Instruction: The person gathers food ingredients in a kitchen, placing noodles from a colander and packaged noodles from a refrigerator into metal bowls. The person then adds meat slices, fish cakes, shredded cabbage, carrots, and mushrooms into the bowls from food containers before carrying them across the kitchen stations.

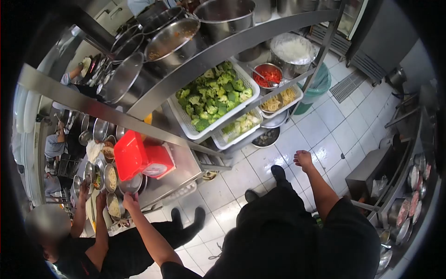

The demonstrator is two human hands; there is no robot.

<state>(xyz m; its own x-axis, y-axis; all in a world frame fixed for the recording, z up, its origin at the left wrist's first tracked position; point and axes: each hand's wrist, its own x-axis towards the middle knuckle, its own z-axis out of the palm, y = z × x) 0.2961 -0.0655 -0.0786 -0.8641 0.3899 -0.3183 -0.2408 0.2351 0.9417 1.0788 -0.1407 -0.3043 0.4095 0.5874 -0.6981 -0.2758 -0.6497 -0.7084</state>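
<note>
My left hand (131, 201) reaches to the counter on the left, its fingers closed at the near rim of a shallow metal bowl (132, 184). Just beyond that bowl stands a red plastic container (128, 155) beside a red-and-white box or scale (159, 161). Metal bowls of pale noodles (110, 178) and other pale food (114, 205) lie left of my hand. Over the tiled floor, away from any object, hangs my right hand (303, 159), with its fingers loosely curled, apart from the palm, and nothing visible in them.
A co-worker's hands (83, 191) work at bowls on my left. A steel rack (232, 39) carries pots, a broccoli basket (188, 129) and a red-food bowl (268, 75). Behind it stands a green bin (320, 83). Shelves with bowls (399, 211) line the right; white tiled floor (292, 135) lies between.
</note>
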